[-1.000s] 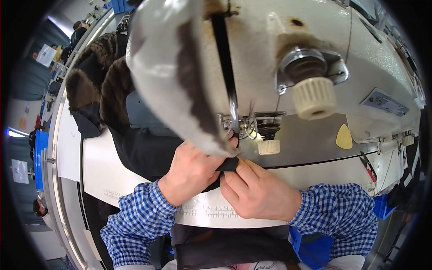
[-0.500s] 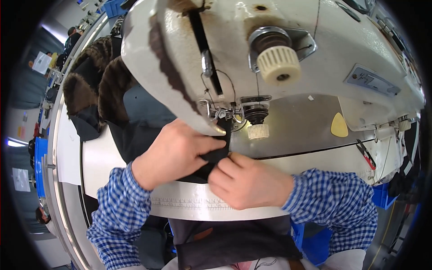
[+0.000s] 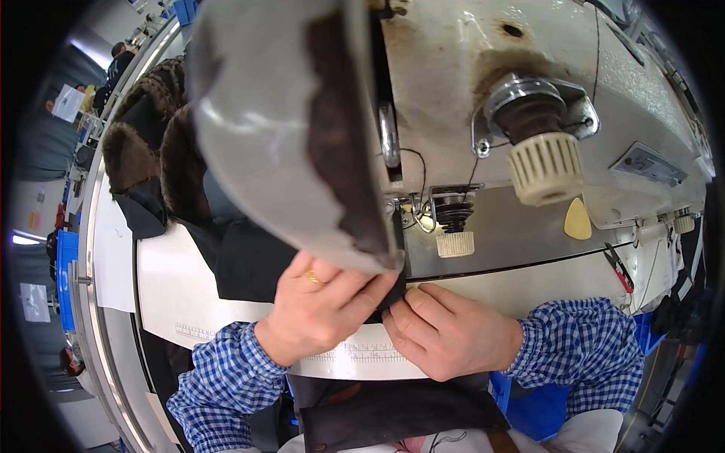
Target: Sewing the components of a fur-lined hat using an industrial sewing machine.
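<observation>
Black fabric (image 3: pixel 253 260) lies on the sewing machine bed and runs under the machine's head. My left hand (image 3: pixel 321 309), a gold ring on one finger, has its fingers together on the fabric just below the tip of the head. To its right, my right hand (image 3: pixel 445 332) pinches the fabric's near edge between thumb and fingers. The white sewing machine (image 3: pixel 442 90) looms over both hands, its rounded end covering the far part of the fabric. Needle and presser foot are mostly hidden behind that end.
Brown fur-trimmed fabric (image 3: pixel 124 155) is heaped at the far left. On the right are a yellow chalk piece (image 3: pixel 578 219) and red-handled thread snips (image 3: pixel 621 273). A printed ruler (image 3: pixel 370 352) runs along the table's front edge. A blue bin (image 3: pixel 540 411) sits below the table.
Both hands have shifted nearer and to the right with the fabric's near part. The machine's head appears larger and farther right, as the view has moved.
</observation>
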A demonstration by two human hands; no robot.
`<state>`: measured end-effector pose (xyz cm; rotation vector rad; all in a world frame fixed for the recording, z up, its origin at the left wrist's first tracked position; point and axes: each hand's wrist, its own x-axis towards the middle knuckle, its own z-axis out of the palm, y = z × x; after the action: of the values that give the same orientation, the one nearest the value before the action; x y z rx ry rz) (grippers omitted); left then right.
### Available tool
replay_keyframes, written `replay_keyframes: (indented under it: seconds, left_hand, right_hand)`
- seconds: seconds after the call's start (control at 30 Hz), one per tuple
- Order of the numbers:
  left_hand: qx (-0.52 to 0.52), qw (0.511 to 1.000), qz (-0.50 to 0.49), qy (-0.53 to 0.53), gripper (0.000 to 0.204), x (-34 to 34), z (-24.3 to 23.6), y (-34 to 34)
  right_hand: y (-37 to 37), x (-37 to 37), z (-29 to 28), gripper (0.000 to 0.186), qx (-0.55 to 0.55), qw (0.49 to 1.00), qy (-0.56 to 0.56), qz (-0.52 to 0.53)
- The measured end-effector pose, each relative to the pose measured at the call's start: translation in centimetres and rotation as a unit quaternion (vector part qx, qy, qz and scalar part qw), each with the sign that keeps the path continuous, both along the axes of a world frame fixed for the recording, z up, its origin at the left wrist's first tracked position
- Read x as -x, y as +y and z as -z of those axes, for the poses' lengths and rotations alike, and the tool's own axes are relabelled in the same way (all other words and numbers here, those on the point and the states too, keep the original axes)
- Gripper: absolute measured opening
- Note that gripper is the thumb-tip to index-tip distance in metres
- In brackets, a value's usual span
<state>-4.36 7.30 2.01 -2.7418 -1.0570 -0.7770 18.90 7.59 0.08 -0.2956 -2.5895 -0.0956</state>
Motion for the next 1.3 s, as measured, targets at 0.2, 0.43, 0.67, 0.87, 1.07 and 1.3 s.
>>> replay_keyframes:
  seconds: [0.2,0.43,0.67,0.87,1.07,1.3]
  left_hand:
    - [0.094,0.995,0.002,0.019,0.055,0.0,0.5,-0.9]
    - [0.079,0.996,0.023,-0.026,0.041,0.3,0.9,-0.6]
    - [0.061,0.998,0.014,-0.017,0.043,0.3,0.9,-0.6]
    - [0.054,0.998,0.01,-0.028,0.034,0.2,0.9,-0.7]
    - [0.13,0.991,-0.025,0.016,0.064,-0.2,0.1,-0.2]
    - [0.115,0.993,-0.019,-0.024,0.062,0.5,1.1,0.0]
  right_hand:
    - [-0.6,-0.1,-0.7,0.024,-0.002,1.0,-0.016,0.024]
    - [-0.5,-0.1,-1.1,0.021,-0.04,0.998,-0.039,0.023]
    - [-0.6,-0.1,-1.3,0.023,-0.032,0.998,-0.058,0.023]
    - [-0.5,-0.1,-1.2,0.024,-0.053,0.997,-0.058,0.028]
    - [-0.3,0.5,-0.5,0.022,-0.024,0.997,-0.028,0.075]
    - [-0.2,0.6,0.0,0.017,-0.049,0.998,-0.016,0.044]
